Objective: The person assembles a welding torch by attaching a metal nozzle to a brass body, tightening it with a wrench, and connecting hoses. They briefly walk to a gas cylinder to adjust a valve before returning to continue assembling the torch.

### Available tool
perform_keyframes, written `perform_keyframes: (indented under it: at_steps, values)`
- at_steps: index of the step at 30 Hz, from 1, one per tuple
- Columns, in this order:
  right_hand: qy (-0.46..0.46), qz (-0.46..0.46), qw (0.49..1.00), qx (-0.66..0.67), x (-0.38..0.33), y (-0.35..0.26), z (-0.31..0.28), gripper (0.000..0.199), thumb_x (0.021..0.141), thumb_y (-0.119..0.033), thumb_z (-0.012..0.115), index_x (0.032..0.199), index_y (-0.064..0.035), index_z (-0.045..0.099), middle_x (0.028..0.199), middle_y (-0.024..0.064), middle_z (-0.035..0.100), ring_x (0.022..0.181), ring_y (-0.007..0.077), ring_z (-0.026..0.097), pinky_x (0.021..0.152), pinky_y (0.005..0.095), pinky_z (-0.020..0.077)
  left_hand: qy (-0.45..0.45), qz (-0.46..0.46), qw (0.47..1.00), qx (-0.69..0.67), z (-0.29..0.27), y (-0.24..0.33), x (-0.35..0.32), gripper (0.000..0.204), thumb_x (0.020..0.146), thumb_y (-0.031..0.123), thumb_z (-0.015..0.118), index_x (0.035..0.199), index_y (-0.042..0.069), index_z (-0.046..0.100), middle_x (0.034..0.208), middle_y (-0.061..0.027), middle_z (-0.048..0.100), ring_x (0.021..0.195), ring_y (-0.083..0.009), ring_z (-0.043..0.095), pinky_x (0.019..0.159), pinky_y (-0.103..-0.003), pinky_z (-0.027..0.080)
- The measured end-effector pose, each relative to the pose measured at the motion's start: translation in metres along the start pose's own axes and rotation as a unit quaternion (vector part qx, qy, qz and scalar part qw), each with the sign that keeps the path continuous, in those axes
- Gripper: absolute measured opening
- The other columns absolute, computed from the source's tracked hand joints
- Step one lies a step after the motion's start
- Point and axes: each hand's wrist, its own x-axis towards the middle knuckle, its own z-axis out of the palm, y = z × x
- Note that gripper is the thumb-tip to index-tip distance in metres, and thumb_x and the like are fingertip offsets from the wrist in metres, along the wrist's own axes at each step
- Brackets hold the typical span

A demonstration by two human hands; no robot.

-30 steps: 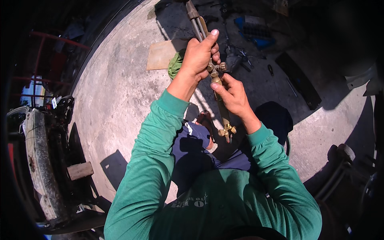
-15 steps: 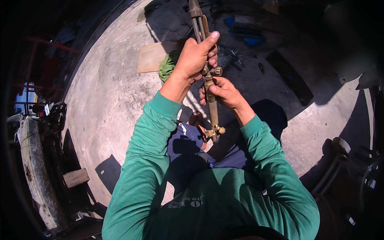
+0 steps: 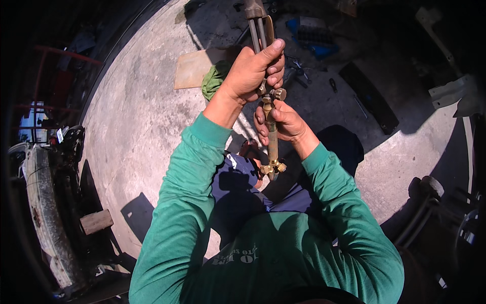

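Judged rigid and fairly heavy, the metal torch, upper centre of the frame, is best held at tubes and brass handle, where left hand and right hand respectively wrap it.

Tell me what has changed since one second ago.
The cutting torch has turned more upright in the picture, its upper end swinging right. The right hand has wrapped farther around its lower part; nothing was let go. The left hand stays gripped around the torch higher up, and the green cloth still lies on the concrete floor.
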Motion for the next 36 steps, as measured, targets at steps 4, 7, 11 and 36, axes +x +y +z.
perform_keyframes:
  at_steps: [4, 7, 11, 36]
  values:
    - [0.195, -0.049, 0.955, -0.217, 0.005, 0.001, 0.025, 0.035, 0.093, -0.028, 0.074, 0.104, 0.0032, 0.063, 0.080, 0.0094, 0.067, 0.070, 0.0175, 0.067, 0.065, 0.0326, 0.0564, 0.080, -0.011, 0.996, 0.038, -0.005, 0.000, 0.000, 0.033, 0.101, 0.037, 0.064, 0.087, 0.011, 0.050, 0.063, 0.0045, 0.045, 0.052, -0.0068, 0.048, 0.050, -0.026, 0.044]
    - [0.361, -0.126, 0.770, -0.511, 0.009, 0.009, 0.051, 0.032, 0.092, -0.029, 0.076, 0.100, -0.0010, 0.063, 0.075, 0.0015, 0.066, 0.068, 0.0094, 0.062, 0.061, 0.0279, 0.0491, 0.182, 0.005, 0.978, 0.104, -0.005, -0.007, 0.005, 0.037, 0.097, 0.037, 0.070, 0.083, 0.012, 0.048, 0.064, 0.0039, 0.046, 0.052, -0.0074, 0.049, 0.046, -0.026, 0.043]
    - [0.272, -0.039, 0.908, -0.317, 0.006, 0.004, 0.021, 0.034, 0.098, -0.032, 0.069, 0.105, 0.0002, 0.063, 0.082, 0.0081, 0.066, 0.069, 0.0160, 0.066, 0.065, 0.0305, 0.0536, 0.177, 0.001, 0.974, 0.140, -0.003, -0.010, 0.011, 0.038, 0.099, 0.037, 0.068, 0.080, 0.013, 0.047, 0.063, 0.0042, 0.045, 0.051, -0.0080, 0.048, 0.048, -0.027, 0.044]
    - [0.336, -0.106, 0.845, -0.402, 0.012, 0.029, 0.044, 0.037, 0.099, -0.037, 0.067, 0.101, -0.0017, 0.056, 0.073, 0.0034, 0.055, 0.057, 0.0126, 0.057, 0.052, 0.0279, 0.0508, 0.222, 0.026, 0.964, 0.142, -0.015, 0.002, -0.004, 0.038, 0.099, 0.031, 0.066, 0.074, 0.005, 0.053, 0.059, -0.0007, 0.051, 0.046, -0.0113, 0.053, 0.044, -0.031, 0.047]
